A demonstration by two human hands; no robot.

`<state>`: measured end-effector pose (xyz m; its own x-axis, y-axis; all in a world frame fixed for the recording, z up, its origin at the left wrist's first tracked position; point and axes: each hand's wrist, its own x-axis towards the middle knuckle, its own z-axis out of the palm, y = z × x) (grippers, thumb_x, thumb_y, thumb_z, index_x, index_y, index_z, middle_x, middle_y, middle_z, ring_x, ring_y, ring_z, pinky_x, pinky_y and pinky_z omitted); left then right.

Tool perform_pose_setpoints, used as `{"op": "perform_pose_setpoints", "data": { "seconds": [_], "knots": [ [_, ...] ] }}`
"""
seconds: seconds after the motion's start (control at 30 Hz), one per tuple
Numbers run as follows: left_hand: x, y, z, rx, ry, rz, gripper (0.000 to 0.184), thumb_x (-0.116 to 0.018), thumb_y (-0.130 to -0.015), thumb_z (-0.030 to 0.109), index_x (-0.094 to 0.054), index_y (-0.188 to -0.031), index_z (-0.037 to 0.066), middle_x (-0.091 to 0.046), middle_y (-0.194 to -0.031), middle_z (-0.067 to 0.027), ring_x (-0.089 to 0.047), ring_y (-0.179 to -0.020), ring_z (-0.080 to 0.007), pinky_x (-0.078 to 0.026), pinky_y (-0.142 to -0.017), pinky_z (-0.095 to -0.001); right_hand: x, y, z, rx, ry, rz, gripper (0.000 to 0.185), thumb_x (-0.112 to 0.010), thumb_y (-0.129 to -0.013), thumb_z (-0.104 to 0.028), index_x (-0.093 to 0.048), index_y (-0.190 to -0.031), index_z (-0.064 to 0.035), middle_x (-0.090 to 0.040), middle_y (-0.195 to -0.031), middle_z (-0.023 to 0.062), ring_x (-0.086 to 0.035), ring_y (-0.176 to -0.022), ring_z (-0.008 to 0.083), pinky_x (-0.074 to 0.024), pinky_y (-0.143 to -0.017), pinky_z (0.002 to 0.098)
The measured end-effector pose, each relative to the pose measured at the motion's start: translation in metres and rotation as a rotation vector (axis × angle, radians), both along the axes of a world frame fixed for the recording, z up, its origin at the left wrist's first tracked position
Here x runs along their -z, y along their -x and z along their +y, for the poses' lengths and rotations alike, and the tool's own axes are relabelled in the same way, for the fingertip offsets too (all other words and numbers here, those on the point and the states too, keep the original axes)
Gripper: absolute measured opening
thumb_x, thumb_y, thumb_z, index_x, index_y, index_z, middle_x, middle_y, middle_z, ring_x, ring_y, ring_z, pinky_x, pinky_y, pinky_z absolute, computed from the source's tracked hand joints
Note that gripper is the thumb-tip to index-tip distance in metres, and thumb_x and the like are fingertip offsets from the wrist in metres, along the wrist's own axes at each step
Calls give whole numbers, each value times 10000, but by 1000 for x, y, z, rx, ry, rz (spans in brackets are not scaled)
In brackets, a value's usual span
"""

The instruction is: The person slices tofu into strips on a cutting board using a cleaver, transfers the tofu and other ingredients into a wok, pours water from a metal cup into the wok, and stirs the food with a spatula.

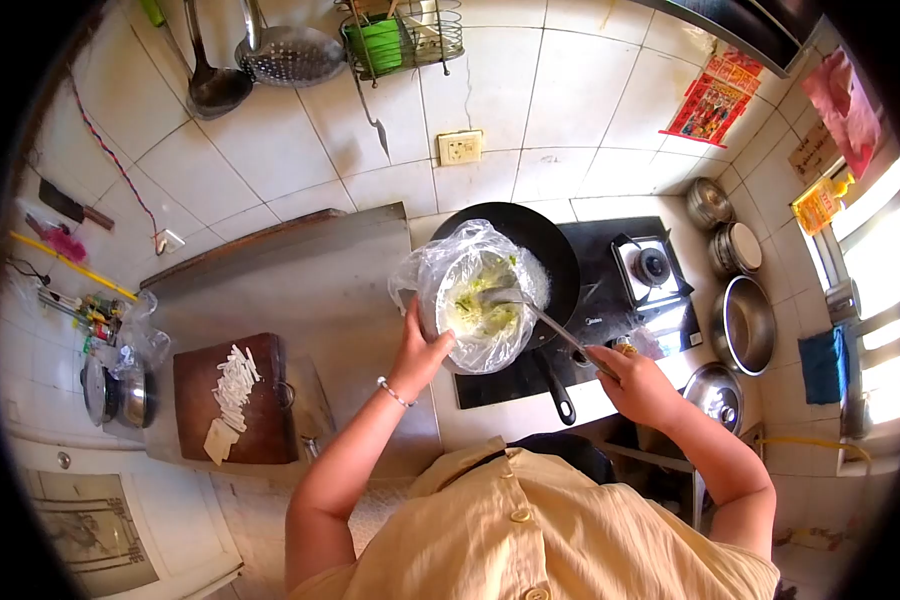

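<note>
The right hand (630, 382), fingers curled shut, grips the spoon (560, 330), its long axis slanting, head pointing far-left into the bowl (454, 284) (plastic drapes its rim). The left hand (420, 348) clasps the bowl's near-left side; the wok (560, 235) lies far-right.

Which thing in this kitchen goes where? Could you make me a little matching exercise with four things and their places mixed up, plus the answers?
Things
1. Long-handled metal utensil
2. White strips
3. Blue cloth
4. Ladle

Places
A. Hanging beside the skimmer
B. In the person's right hand
C. Next to the window
D. On the cutting board

Right pairs: 1-B, 2-D, 3-C, 4-A
</note>
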<state>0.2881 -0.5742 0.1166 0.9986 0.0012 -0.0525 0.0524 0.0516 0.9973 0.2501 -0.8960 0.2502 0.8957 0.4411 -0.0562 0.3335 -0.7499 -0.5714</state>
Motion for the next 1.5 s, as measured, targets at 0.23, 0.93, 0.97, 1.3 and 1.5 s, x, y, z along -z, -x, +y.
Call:
{"op": "perform_pose_setpoints", "data": {
  "seconds": [0.23,0.93,0.97,1.3,1.5],
  "knots": [
    [-2,2,-6,-34,-299,-110,819,-631,-806,143,-134,-1435,-24,-337,-1384,-183,-342,-1290,-249,-311,-1065,-354,19,4,-1,58,-83,93,368,-590,-839,-54,-563,-1202,-8,-616,-900,216,-597,-740,335,-487,-690,354],
    [68,62,193,-61,-97,505,735,-633,-858,283,-257,-1440,40,-445,-1360,-120,-424,-1242,-223,-347,-1027,-356,96,-2,139,-498,30,185,355,-557,-829,-78,-549,-1178,-19,-618,-904,218,-601,-834,388,-492,-735,433],
    [87,60,197,-48,-123,455,730,-636,-857,308,-275,-1432,41,-459,-1357,-118,-415,-1256,-245,-335,-1036,-377,97,-2,146,-534,52,190,350,-549,-827,-81,-548,-1172,-27,-616,-878,218,-603,-812,394,-493,-720,444],
    [86,142,135,-493,-947,-197,412,-678,-796,192,-562,-1173,72,-549,-998,-139,-527,-946,-304,-441,-840,-403,112,-8,182,-332,148,141,358,-549,-821,-72,-536,-1176,-32,-615,-872,229,-599,-789,408,-489,-698,466],
    [84,132,117,-269,-1098,-182,177,-623,-813,114,-639,-986,79,-529,-882,-95,-526,-885,-290,-443,-792,-402,91,0,186,-442,-111,83,292,-484,-850,-110,-573,-1109,-9,-631,-882,227,-603,-811,412,-493,-703,472]
  ]
}}
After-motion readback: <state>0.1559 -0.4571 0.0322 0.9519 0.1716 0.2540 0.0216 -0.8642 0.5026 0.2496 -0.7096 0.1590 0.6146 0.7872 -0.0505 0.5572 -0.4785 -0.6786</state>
